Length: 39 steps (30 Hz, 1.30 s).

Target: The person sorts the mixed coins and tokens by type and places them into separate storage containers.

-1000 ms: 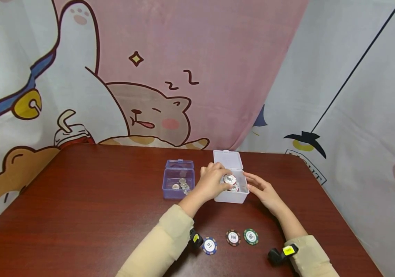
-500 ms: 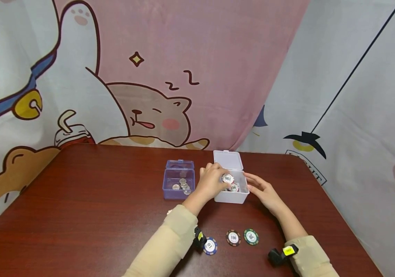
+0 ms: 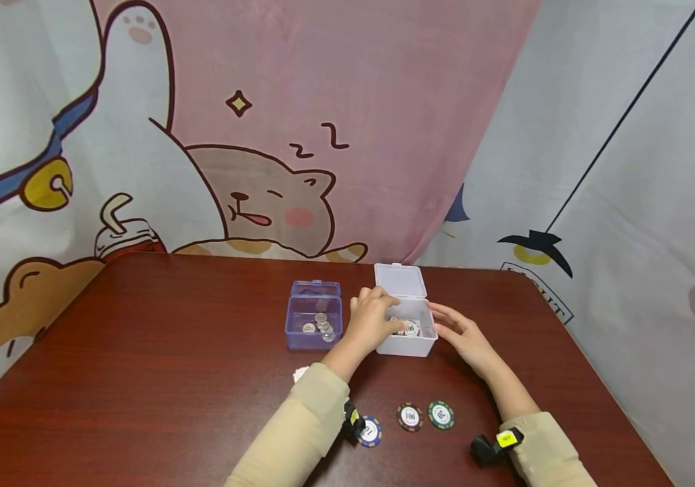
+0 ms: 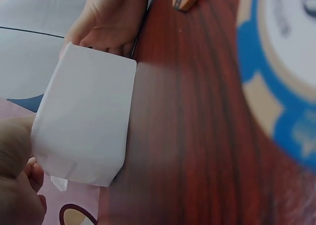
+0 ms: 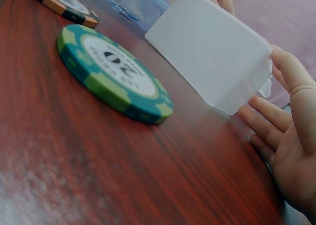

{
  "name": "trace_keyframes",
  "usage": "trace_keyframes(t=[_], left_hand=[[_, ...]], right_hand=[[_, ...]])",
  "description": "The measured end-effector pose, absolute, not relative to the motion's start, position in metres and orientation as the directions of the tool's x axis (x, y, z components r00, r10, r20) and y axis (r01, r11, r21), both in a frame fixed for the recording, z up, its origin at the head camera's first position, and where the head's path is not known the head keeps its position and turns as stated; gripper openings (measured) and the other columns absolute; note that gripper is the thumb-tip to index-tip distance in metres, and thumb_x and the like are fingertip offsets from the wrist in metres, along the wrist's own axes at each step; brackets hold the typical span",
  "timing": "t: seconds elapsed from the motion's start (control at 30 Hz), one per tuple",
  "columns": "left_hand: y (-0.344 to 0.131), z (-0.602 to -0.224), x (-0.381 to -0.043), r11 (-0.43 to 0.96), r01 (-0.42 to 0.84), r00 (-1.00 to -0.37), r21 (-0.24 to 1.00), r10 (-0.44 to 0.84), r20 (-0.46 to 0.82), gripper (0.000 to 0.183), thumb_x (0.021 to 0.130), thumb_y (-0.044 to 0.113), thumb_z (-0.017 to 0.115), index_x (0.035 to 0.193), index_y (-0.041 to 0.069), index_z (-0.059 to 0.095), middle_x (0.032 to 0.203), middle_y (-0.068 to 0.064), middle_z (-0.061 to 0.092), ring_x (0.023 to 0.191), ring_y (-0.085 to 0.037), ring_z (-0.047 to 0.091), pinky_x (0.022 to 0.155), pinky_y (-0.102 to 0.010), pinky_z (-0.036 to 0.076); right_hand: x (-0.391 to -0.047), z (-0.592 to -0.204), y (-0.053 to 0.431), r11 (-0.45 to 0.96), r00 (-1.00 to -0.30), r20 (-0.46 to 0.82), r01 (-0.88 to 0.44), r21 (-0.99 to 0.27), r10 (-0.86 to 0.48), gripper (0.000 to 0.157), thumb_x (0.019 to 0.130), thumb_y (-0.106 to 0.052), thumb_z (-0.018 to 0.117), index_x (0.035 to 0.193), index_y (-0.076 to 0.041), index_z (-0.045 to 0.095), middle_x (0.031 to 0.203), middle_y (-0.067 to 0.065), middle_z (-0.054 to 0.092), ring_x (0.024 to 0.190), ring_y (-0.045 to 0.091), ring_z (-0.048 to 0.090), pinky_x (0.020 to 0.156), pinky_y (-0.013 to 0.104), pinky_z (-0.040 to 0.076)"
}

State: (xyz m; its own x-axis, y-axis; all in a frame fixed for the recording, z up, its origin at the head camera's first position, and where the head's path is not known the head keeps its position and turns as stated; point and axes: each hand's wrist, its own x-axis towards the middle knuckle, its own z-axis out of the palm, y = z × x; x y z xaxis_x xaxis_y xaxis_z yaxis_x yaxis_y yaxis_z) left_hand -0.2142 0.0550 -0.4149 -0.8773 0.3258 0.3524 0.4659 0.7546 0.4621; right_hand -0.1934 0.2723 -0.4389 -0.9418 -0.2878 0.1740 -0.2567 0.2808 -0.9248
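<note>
A white plastic box (image 3: 407,346) stands on the table with its lid raised at the back, and several white chips (image 3: 411,328) lie in it. At the box's left rim my left hand (image 3: 371,319) reaches over, thumb and fingers apart, no chip showing between them. Part of the box's inside is hidden behind that hand. My right hand (image 3: 465,340) rests against the right side, its fingers extended along the wall and the thumb at the near corner. Just left of the white box is an open blue see-through box (image 3: 306,340) with several silvery coins (image 3: 325,328).
Nearer me lie a blue poker chip (image 3: 371,431), a black-and-orange poker chip (image 3: 410,416) and a green poker chip (image 3: 441,414). A white piece (image 3: 300,373) shows partly behind my left sleeve. A patterned curtain (image 3: 384,135) hangs behind the table.
The white chip that my left hand held over the white box has gone down out of its fingers. My left forearm has shifted slightly right, uncovering the white piece. The right hand stays against the box.
</note>
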Motion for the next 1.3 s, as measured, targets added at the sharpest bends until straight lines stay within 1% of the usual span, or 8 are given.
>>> trace_keyframes(t=[0.33, 0.63, 0.77, 1.0, 1.17, 1.3], left_hand=[[0.051, -0.412, -0.210, 0.716, 0.511, -0.853, 0.476, 0.354, 0.383, 0.046, 0.073, 0.038, 0.072, 0.113, 0.016, 0.064, 0.101, 0.004, 0.053, 0.093, -0.014, 0.041, 0.075, -0.031, 0.029], [0.044, -0.409, -0.194, 0.576, 0.555, -0.830, 0.601, 0.337, 0.444, 0.043, 0.074, 0.033, 0.072, 0.111, 0.014, 0.065, 0.099, 0.004, 0.053, 0.091, -0.012, 0.041, 0.076, -0.032, 0.028], [0.042, -0.410, -0.186, 0.526, 0.574, -0.818, 0.627, 0.342, 0.462, 0.044, 0.073, 0.035, 0.073, 0.111, 0.014, 0.065, 0.100, 0.006, 0.053, 0.091, -0.011, 0.040, 0.075, -0.031, 0.029], [0.040, -0.412, -0.170, 0.471, 0.591, -0.807, 0.655, 0.360, 0.469, 0.044, 0.070, 0.033, 0.076, 0.110, 0.017, 0.065, 0.097, 0.004, 0.057, 0.089, -0.008, 0.042, 0.076, -0.030, 0.029], [0.039, -0.414, -0.162, 0.425, 0.600, -0.797, 0.678, 0.396, 0.457, 0.044, 0.070, 0.033, 0.076, 0.110, 0.017, 0.066, 0.094, 0.007, 0.057, 0.090, -0.008, 0.044, 0.078, -0.030, 0.030], [0.038, -0.418, -0.156, 0.400, 0.606, -0.785, 0.687, 0.439, 0.437, 0.046, 0.070, 0.036, 0.075, 0.110, 0.016, 0.065, 0.093, 0.006, 0.057, 0.092, -0.006, 0.044, 0.079, -0.030, 0.031]], right_hand=[[-0.194, -0.439, 0.272, 0.276, -0.939, 0.185, -0.268, -0.923, -0.290, 0.044, 0.090, -0.006, 0.052, 0.133, -0.003, 0.041, 0.128, 0.024, 0.044, 0.116, 0.037, 0.041, 0.081, 0.019, 0.040], [-0.195, -0.440, 0.272, 0.241, -0.935, 0.188, -0.265, -0.934, -0.300, 0.044, 0.090, -0.002, 0.050, 0.132, 0.000, 0.040, 0.128, 0.027, 0.043, 0.115, 0.041, 0.040, 0.081, 0.020, 0.042], [-0.195, -0.440, 0.273, 0.242, -0.935, 0.188, -0.266, -0.933, -0.302, 0.044, 0.090, -0.002, 0.050, 0.132, 0.000, 0.040, 0.128, 0.027, 0.042, 0.114, 0.043, 0.041, 0.081, 0.020, 0.042], [-0.207, -0.461, 0.284, 0.245, -0.931, 0.205, -0.284, -0.927, -0.303, 0.044, 0.090, -0.006, 0.052, 0.133, -0.007, 0.042, 0.128, 0.021, 0.045, 0.114, 0.037, 0.043, 0.082, 0.021, 0.042], [-0.208, -0.462, 0.285, 0.244, -0.922, 0.221, -0.304, -0.921, -0.316, 0.044, 0.091, -0.008, 0.052, 0.133, -0.009, 0.043, 0.128, 0.020, 0.046, 0.114, 0.037, 0.044, 0.082, 0.023, 0.042], [-0.208, -0.460, 0.284, 0.252, -0.922, 0.220, -0.306, -0.918, -0.317, 0.043, 0.091, -0.008, 0.052, 0.133, -0.010, 0.043, 0.128, 0.020, 0.046, 0.113, 0.037, 0.044, 0.082, 0.023, 0.042]])
